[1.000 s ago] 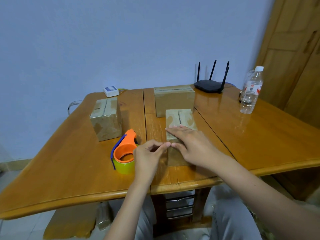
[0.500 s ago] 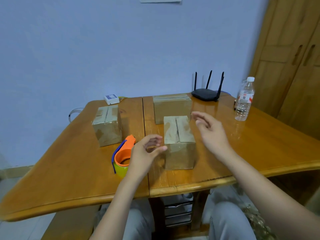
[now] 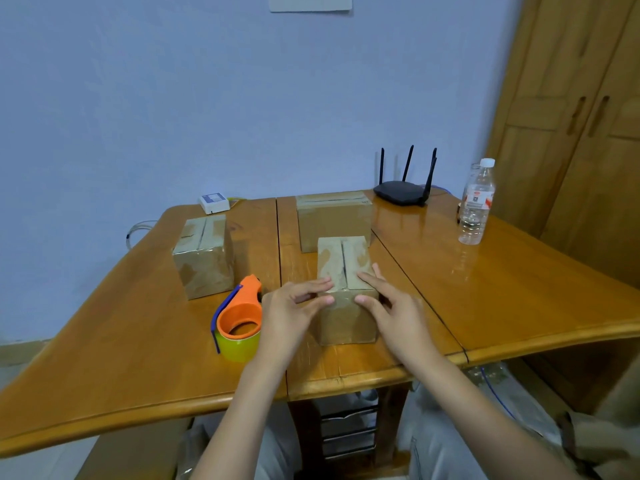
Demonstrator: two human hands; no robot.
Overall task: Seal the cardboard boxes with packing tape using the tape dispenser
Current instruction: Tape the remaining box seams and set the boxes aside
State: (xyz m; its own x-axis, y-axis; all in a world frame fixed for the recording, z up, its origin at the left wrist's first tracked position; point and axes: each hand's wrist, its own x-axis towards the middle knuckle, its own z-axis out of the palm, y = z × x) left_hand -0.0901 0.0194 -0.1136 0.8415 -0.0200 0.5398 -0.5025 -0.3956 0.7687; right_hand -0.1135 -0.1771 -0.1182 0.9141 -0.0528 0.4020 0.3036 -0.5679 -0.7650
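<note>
Pressing both flaps flat comes first: the left hand (image 3: 294,308) and right hand (image 3: 388,306) rest loose fingers on the near box (image 3: 346,289) on the bench (image 3: 485,289). Tape dispenser (image 3: 239,320) waits just left, ungrabbed.

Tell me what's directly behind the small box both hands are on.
A larger cardboard box stands right behind the small box, tape visible along its top. The small box hides its lower front, so whether they touch cannot be told. Farther back sits a black router.
</note>
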